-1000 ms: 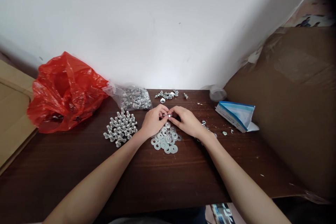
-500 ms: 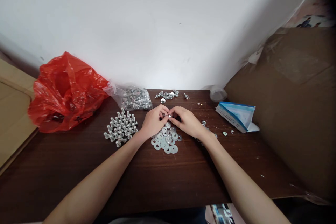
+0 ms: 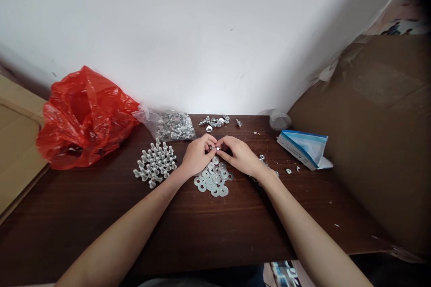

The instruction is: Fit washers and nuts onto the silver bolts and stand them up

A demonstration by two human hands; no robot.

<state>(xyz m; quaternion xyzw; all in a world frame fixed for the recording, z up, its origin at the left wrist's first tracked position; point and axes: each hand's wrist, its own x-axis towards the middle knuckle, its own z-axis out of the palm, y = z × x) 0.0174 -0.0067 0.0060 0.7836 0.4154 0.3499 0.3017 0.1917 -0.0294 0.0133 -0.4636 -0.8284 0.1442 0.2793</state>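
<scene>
My left hand (image 3: 197, 156) is closed, with thumb and fingers pinching a small bolt (image 3: 212, 147). From the right, my right hand (image 3: 241, 156) pinches a shiny nut (image 3: 217, 149) at the bolt's end; the fingers hide much of both pieces. Just below the fingertips lies a pile of flat washers (image 3: 211, 180). Left of it, several bolts (image 3: 155, 161) stand on their heads in a cluster. Small nuts (image 3: 261, 158) lie partly hidden behind my right wrist.
Fastened bolts (image 3: 215, 122) lie by the wall, beside a clear bag of hardware (image 3: 177, 125). A red plastic bag (image 3: 87, 116) sits at left. On the right are a clear round container (image 3: 280, 120), a blue-and-white packet (image 3: 303, 148) and a large cardboard box (image 3: 370, 143).
</scene>
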